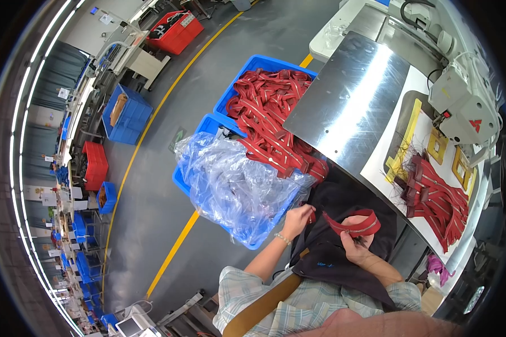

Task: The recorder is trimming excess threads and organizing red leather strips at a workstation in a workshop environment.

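My right hand (356, 244) grips a red zipper tape (369, 225) that bends in a loop over the fingers, its metal teeth visible. Dark thread ends stick out beside that thumb. At the left, my left hand (297, 221) pinches a small red tape end (311, 217) between thumb and fingertips; whether it belongs to the same zipper, I cannot tell. Both hands are above my dark apron (333, 261). Just beyond them, a heap of red zippers (274, 109) fills a blue crate and spills over its near side.
Clear plastic sheeting (244, 181) covers a second blue crate (253, 243). To the right, a sewing machine head (464, 101) overhangs a table with a steel plate (345, 97). A bundle of red zippers (438, 198) with loose dark threads lies near yellow templates (436, 145).
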Motion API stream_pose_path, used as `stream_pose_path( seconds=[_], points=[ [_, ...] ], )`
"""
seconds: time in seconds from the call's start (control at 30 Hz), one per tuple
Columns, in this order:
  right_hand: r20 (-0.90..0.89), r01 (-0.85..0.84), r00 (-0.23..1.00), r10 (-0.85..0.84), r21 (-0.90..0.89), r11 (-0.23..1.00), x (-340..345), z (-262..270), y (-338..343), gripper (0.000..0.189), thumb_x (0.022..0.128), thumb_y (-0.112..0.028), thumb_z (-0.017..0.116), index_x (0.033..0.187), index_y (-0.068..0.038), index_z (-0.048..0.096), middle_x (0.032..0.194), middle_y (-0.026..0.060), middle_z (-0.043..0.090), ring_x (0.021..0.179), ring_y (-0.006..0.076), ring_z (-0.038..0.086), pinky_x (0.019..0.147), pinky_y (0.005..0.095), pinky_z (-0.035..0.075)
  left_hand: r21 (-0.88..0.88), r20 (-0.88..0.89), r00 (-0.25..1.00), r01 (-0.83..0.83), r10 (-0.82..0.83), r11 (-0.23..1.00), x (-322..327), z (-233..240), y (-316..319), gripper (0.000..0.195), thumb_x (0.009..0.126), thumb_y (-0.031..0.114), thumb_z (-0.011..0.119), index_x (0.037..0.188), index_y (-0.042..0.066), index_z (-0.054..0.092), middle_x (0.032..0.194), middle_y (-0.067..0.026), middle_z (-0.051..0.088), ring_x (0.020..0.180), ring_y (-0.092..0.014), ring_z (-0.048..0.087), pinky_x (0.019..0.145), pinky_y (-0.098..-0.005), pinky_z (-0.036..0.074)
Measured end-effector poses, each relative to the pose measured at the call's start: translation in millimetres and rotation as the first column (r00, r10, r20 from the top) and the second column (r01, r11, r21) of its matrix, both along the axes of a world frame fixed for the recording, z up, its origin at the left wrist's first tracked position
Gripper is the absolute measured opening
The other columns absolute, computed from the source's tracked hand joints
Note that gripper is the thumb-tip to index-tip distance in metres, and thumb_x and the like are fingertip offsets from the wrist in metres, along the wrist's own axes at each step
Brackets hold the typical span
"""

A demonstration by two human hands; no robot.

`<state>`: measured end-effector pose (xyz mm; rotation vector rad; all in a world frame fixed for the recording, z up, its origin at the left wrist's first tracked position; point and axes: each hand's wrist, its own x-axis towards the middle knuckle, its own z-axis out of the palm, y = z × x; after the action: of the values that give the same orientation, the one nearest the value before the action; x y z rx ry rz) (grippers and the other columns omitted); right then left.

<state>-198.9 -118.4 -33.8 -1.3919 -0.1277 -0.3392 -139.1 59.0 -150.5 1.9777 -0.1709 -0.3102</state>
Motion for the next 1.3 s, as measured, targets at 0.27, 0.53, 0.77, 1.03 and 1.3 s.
stream_pose_path(
  seconds=[0.27, 0.53, 0.77, 1.03, 1.3],
  points=[
    [-0.391, 0.162, 0.911, -0.129, 0.054, 0.985, -27, -29, -21, 0.026, 0.080, 0.004, 0.052, 0.105, -0.001, 0.048, 0.090, 0.0022, 0.052, 0.075, 0.0059, 0.051, 0.067, 0.0198, 0.043, 0.131, 0.458, 0.741, 0.489, -0.490, 0.862, -39, 46, -14, 0.022, 0.066, 0.011, 0.063, 0.088, 0.011, 0.061, 0.075, -0.0053, 0.062, 0.065, -0.023, 0.060, 0.058, -0.0336, 0.047],
    [-0.657, 0.459, 0.747, -0.103, 0.399, 0.794, -13, -55, -40, 0.019, 0.082, -0.005, 0.051, 0.100, -0.001, 0.051, 0.060, -0.0009, 0.045, 0.040, 0.0056, 0.035, 0.046, 0.0206, 0.036, -0.086, 0.249, 0.801, 0.579, -0.545, 0.811, -21, 99, -55, 0.018, 0.083, 0.020, 0.056, 0.098, 0.014, 0.065, 0.073, -0.0098, 0.061, 0.063, -0.027, 0.058, 0.057, -0.0357, 0.044],
    [-0.713, 0.457, 0.702, -0.007, 0.443, 0.771, 0, -53, -32, 0.026, 0.084, -0.010, 0.052, 0.108, -0.002, 0.049, 0.066, 0.0021, 0.051, 0.040, 0.0054, 0.036, 0.047, 0.0207, 0.040, 0.088, 0.233, 0.663, 0.715, -0.712, 0.694, -20, 107, -75, 0.022, 0.086, 0.020, 0.051, 0.076, 0.000, 0.054, 0.069, -0.0141, 0.055, 0.068, -0.031, 0.055, 0.060, -0.0395, 0.042],
    [-0.644, 0.234, 0.745, 0.175, 0.498, 0.835, -8, -62, -40, 0.037, 0.092, -0.024, 0.044, 0.122, -0.004, 0.043, 0.087, 0.0088, 0.060, 0.041, 0.0035, 0.035, 0.043, 0.0166, 0.034, 0.051, 0.227, 0.648, 0.738, -0.727, 0.673, -19, 104, -78, 0.038, 0.080, 0.008, 0.054, 0.117, 0.004, 0.051, 0.098, -0.0139, 0.055, 0.092, -0.028, 0.051, 0.082, -0.0379, 0.038],
    [-0.749, 0.247, 0.655, 0.098, 0.334, 0.910, -19, -53, -31, 0.036, 0.093, -0.033, 0.041, 0.117, -0.008, 0.047, 0.088, 0.0003, 0.058, 0.053, 0.0004, 0.046, 0.039, 0.0149, 0.030, 0.232, 0.248, 0.709, 0.619, -0.660, 0.751, 4, 109, -65, 0.054, 0.078, 0.006, 0.056, 0.129, 0.005, 0.039, 0.108, -0.0138, 0.053, 0.102, -0.028, 0.050, 0.090, -0.0361, 0.036]
  ],
)
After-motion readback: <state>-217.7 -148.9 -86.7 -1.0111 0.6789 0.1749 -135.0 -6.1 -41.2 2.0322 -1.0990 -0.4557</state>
